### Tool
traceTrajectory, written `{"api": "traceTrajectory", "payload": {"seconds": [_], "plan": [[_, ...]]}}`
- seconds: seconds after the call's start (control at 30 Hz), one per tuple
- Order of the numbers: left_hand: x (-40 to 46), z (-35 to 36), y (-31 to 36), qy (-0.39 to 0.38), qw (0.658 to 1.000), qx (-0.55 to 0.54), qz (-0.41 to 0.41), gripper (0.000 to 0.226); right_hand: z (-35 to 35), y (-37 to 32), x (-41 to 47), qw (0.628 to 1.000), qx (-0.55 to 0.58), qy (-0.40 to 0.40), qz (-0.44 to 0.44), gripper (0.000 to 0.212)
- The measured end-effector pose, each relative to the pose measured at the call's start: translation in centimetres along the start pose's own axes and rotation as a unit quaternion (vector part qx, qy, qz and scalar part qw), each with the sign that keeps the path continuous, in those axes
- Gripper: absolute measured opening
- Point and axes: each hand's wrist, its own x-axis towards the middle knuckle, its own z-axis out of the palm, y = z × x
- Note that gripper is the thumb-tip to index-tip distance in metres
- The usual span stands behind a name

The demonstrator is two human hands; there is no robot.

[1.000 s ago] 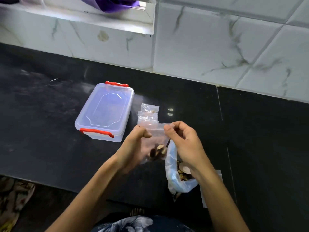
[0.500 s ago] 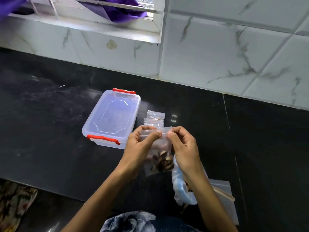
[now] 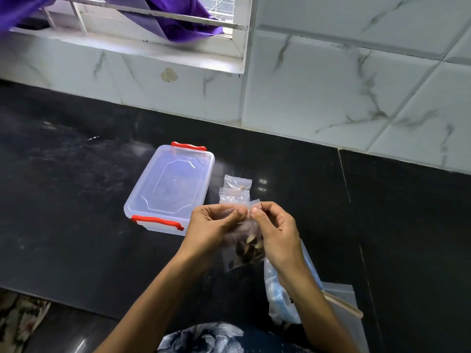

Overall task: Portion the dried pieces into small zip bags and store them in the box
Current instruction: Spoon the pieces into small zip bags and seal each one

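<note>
Head view looks down on a black table [image 3: 76, 225] set against a wall of white marbled tiles [image 3: 344, 85]. Both hands meet over the middle of the table and hold up one small zip bag [image 3: 243, 247] between them. The left hand [image 3: 214, 226] pinches the bag's top edge with thumb and curled fingers [image 3: 235, 215]; the right hand [image 3: 276, 233] pinches the same edge just beside it, thumb tip against the strip near the bag's right corner. The two thumbs nearly touch. Dried pieces [image 3: 248, 248], brown and pale, sit heaped in the lower part of the bag, which hangs clear of the table.

Left of the hands the clear plastic box [image 3: 170, 187] rests flat on the table with its lid on; a red latch [image 3: 156, 221] shows at the near end and another at the far end. Just beyond the hands, to the right of the box, two more small zip bags [image 3: 235, 189] lie on the table, overlapping, with a few pieces inside.

Under the right forearm a larger clear bag [image 3: 283, 299] with a bluish tint stands slumped on the table; its contents are mostly hidden. Beside it lies a flat clear sleeve [image 3: 349, 317] with a pale wooden stick [image 3: 344, 304] on it.

A purple cloth [image 3: 178, 19] hangs over the window bars at the top.
</note>
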Motion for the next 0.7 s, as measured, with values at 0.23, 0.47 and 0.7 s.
{"api": "traceTrajectory", "payload": {"seconds": [0.23, 0.47, 0.7], "plan": [[0.0, -0.1, -0.7, 0.065, 0.997, 0.033, 0.013, 0.031, 0.2, 0.4, 0.2, 0.997, 0.056, 0.028, 0.044, 0.015], [0.1, 0.0, -0.5, 0.080, 0.994, 0.046, 0.067, 0.040, 0.6, 0.8, 0.2, 0.997, 0.044, -0.009, 0.056, 0.012], [0.6, 0.4, -0.9, 0.082, 0.995, 0.051, 0.016, 0.031, 1.7, 0.6, 1.0, 0.991, 0.107, 0.046, 0.073, 0.012]]}}
